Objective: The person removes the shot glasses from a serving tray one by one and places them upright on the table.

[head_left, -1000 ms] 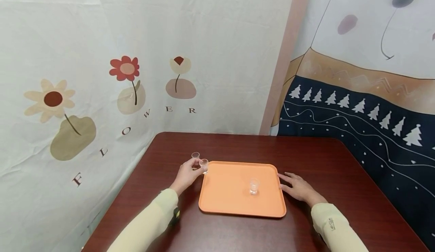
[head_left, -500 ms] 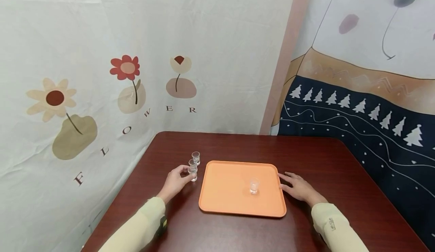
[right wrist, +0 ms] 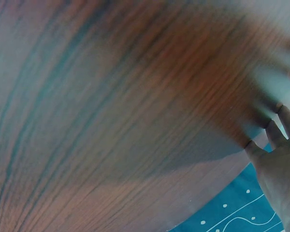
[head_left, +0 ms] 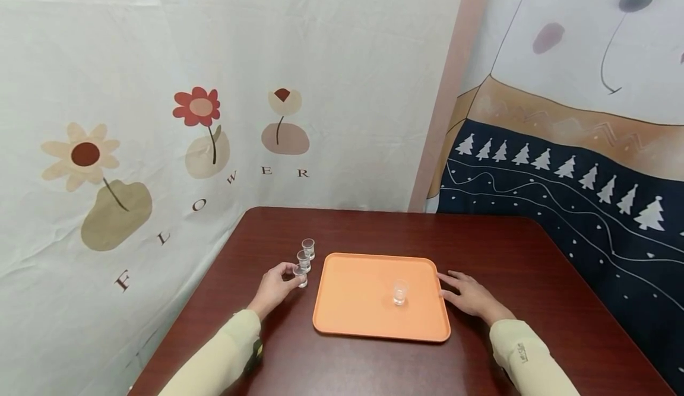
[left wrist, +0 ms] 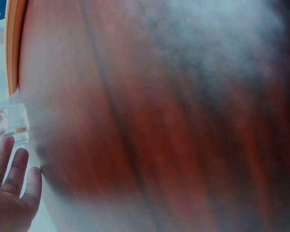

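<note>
My left hand pinches a small clear shot glass between thumb and fingers at the table's left side. That glass stands upright, nearest in a slanting row with a second shot glass and a third shot glass behind it. In the left wrist view, the fingers of the left hand show below clear glass. An orange tray lies to the right of the row and bears one more shot glass. My right hand rests with spread, relaxed fingers at the tray's right rim.
A dark red-brown wooden table carries everything. A white cloth with printed flowers hangs behind it and along its left side. At the right hangs a navy cloth with white trees.
My left hand has moved left from the tray's far left corner with the shot glass and brought it down in front of the other two. The right hand stays put.
</note>
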{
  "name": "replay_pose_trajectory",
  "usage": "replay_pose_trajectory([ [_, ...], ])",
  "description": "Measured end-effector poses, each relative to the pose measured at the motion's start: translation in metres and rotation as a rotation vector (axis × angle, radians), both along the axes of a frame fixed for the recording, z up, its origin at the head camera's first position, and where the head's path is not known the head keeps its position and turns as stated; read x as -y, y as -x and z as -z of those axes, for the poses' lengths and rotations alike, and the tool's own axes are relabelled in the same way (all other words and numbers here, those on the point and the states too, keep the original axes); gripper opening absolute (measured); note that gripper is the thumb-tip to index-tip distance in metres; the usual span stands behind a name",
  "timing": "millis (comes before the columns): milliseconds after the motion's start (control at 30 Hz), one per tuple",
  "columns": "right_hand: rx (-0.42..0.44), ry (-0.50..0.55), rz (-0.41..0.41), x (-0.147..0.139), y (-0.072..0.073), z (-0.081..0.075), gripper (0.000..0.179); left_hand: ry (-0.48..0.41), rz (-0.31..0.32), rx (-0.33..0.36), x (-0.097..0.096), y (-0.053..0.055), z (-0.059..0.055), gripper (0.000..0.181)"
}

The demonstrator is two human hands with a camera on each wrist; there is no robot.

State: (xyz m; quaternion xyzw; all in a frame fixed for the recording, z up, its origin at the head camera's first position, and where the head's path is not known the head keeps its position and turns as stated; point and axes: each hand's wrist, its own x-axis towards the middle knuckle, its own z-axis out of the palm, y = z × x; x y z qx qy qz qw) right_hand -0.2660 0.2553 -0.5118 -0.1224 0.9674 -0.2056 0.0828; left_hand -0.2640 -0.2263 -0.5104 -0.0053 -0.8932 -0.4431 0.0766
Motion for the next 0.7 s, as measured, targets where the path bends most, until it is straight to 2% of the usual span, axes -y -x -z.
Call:
replay_pose_trajectory([
  [200, -0.004, -0.001, -0.001, 0.001, 0.0, -0.001, 0.059, -0.048, -0.008, -0.022, 0.001, 0.001, -0.005, 0.043],
  [433, -0.009, -0.023, 0.003, 0.0, 0.001, -0.002, 0.059, -0.066, -0.015, -0.079, -0.001, 0.006, -0.023, 0.05],
  [567, 0.011, -0.027, 0.024, 0.002, 0.002, -0.003, 0.061, -0.088, 0.003, -0.104, -0.009, 0.011, -0.036, 0.046],
  [700, 0.036, -0.02, 0.032, 0.003, 0.003, -0.005, 0.061, -0.113, 0.044, -0.1, -0.025, 0.012, -0.045, 0.047],
])
